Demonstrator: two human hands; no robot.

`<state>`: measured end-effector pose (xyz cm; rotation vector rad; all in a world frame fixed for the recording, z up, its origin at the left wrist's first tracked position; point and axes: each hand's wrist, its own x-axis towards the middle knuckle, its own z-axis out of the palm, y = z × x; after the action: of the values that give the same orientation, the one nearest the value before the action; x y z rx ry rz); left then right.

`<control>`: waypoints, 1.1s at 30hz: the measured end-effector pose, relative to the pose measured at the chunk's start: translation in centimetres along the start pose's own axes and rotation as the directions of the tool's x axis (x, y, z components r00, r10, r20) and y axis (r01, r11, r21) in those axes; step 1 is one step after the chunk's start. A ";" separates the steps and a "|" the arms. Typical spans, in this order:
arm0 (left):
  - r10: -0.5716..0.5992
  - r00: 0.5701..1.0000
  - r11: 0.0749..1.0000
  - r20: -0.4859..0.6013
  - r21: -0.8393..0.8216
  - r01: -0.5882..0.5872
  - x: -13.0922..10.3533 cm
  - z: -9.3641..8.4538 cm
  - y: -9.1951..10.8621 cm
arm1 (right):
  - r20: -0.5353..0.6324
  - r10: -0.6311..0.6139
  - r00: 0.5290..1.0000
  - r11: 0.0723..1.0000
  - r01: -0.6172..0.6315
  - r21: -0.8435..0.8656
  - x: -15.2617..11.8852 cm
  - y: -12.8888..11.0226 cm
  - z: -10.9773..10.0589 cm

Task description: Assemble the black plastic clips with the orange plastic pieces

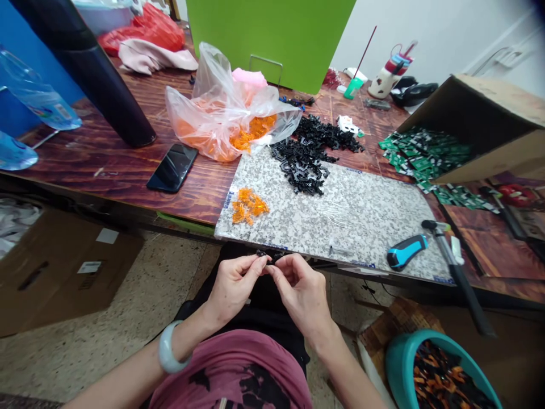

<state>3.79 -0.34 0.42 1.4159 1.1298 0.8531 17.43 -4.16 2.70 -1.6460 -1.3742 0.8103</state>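
Observation:
My left hand [239,278] and my right hand [301,284] meet in front of the table's near edge, thumbs and fingers pinched together. Between them is a small black plastic part [272,258], gripped from both sides; its exact shape is largely hidden by my fingertips. Just beyond lies a speckled stone-look board [366,199]. On it rest a small heap of orange plastic pieces [249,205], some thin white or clear pins [338,213], and the edge of a large pile of black plastic parts [306,153].
A clear bag of orange pieces [234,125], a phone [172,167] and a dark bottle [102,85] stand left. Rightward are a blue-black handled tool [407,251], a hammer [460,278], a carton [489,125] spilling green boards [426,150], and a teal bucket [398,363] of mixed pieces below.

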 end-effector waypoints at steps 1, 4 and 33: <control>0.023 1.000 0.999 0.010 0.035 -0.023 0.0 -0.1 0.0 | 0.017 0.009 1.000 1.000 -0.009 -0.002 0.1 0.1 -0.1; 0.079 0.995 0.989 0.055 0.120 -0.085 -0.1 -0.6 0.1 | 0.070 0.018 0.997 1.000 -0.019 0.005 0.4 0.4 -0.2; -0.252 0.945 0.921 0.209 -0.248 0.301 -0.2 -1.9 -0.7 | 0.130 -0.391 0.911 0.898 0.409 -0.164 0.3 3.1 -1.1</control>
<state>1.78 -0.02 0.02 1.0457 1.0042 0.6423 19.80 -4.28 0.45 -1.3993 -1.8280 0.5310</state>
